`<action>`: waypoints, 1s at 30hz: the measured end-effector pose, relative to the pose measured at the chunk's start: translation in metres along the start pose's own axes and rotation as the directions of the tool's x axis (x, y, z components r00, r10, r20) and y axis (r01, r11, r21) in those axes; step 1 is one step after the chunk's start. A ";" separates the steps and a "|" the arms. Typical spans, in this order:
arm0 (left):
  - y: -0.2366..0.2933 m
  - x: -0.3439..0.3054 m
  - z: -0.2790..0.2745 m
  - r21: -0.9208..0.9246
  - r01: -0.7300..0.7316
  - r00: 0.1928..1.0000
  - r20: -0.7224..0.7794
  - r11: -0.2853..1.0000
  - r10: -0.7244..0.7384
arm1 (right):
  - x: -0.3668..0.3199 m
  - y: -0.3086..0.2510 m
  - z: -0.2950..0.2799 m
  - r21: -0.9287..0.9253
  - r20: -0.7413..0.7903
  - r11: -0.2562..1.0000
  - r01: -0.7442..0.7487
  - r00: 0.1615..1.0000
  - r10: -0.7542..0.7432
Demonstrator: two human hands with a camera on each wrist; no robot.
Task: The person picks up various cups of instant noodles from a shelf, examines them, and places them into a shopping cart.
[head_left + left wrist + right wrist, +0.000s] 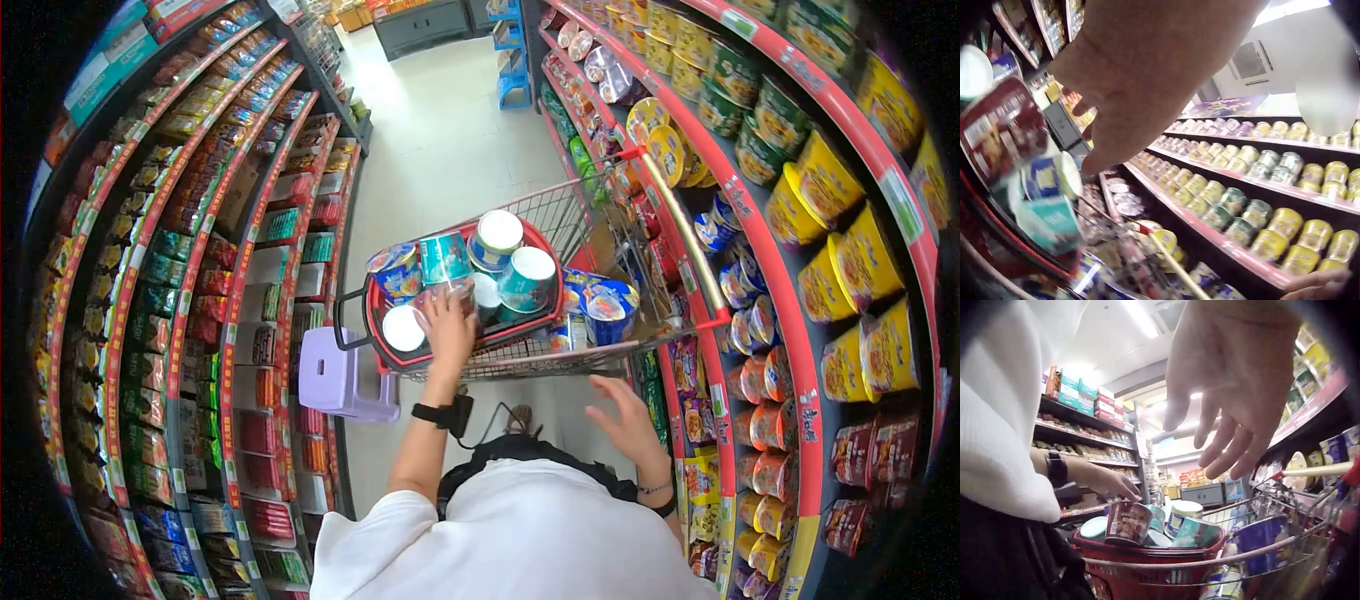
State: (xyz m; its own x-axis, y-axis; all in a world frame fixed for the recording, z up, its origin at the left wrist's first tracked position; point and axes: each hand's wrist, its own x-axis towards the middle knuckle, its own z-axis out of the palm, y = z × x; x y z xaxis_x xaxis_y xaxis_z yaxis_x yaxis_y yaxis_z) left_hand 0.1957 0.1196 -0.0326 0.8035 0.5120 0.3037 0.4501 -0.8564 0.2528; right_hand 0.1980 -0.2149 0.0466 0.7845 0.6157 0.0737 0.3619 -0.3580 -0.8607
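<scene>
My left hand (pixel 448 325) hovers over or rests against a dark red-brown tub (pixel 1007 134) in a red shopping basket (pixel 378 335); contact cannot be told. Its fingers are spread and loosely bent, and in the right wrist view this hand (pixel 1110 480) is just above the tub (pixel 1129 521). Around the tub lie teal tubs (pixel 445 258), one tilted on its side (pixel 1197 532), a blue tub (pixel 398 270) and white-lidded ones (pixel 404 328). My right hand (pixel 625 425), fingers relaxed and holding nothing, hangs in the air near the cart's handle end.
The basket sits on a metal shopping cart (pixel 560 205), which also holds blue tubs (pixel 609 308). A purple stool (pixel 335 375) stands left of the cart. Packed shelves line both sides, with instant noodle tubs (pixel 870 345) at right. The tiled aisle floor (pixel 430 130) extends ahead.
</scene>
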 end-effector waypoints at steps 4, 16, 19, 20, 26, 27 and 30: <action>-0.043 0.023 -0.008 -0.185 -0.094 0.984 0.130 0.978 0.119 | 0.036 -0.009 0.035 0.000 0.048 1.000 0.015 0.999 -0.015; 0.065 0.045 -0.116 -0.662 -0.552 0.675 0.002 0.507 0.738 | 0.071 -0.001 0.059 0.069 -0.284 0.997 -0.038 0.957 0.056; 0.096 0.043 -0.117 -0.927 -0.251 0.727 0.010 0.280 0.686 | 0.061 -0.010 0.037 0.532 -0.264 0.846 -0.038 0.942 0.208; 0.102 0.043 -0.108 -0.952 -0.167 0.720 0.061 0.258 0.691 | 0.054 -0.015 0.029 0.708 -0.276 0.705 0.044 0.936 0.219; 0.148 0.015 -0.069 -0.961 0.091 0.755 0.238 0.262 0.611 | -0.010 -0.012 -0.003 0.723 -0.473 0.688 0.070 0.776 0.418; 0.161 0.004 -0.075 -0.934 0.288 0.713 0.355 0.210 0.604 | -0.021 -0.012 -0.009 0.747 -0.483 0.659 0.087 0.752 0.449; 0.191 -0.025 -0.073 -0.951 0.249 0.579 0.297 0.182 0.759 | -0.054 -0.009 -0.019 0.701 -0.598 0.690 0.180 0.675 0.431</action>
State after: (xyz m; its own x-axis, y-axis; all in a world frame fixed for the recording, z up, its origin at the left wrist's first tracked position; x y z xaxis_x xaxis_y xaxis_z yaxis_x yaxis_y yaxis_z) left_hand 0.2327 -0.0520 0.0754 0.9226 -0.3737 0.0954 -0.0888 0.0350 0.9954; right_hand 0.1619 -0.2587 0.0603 0.9872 -0.1584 -0.0204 0.0379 0.3561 -0.9337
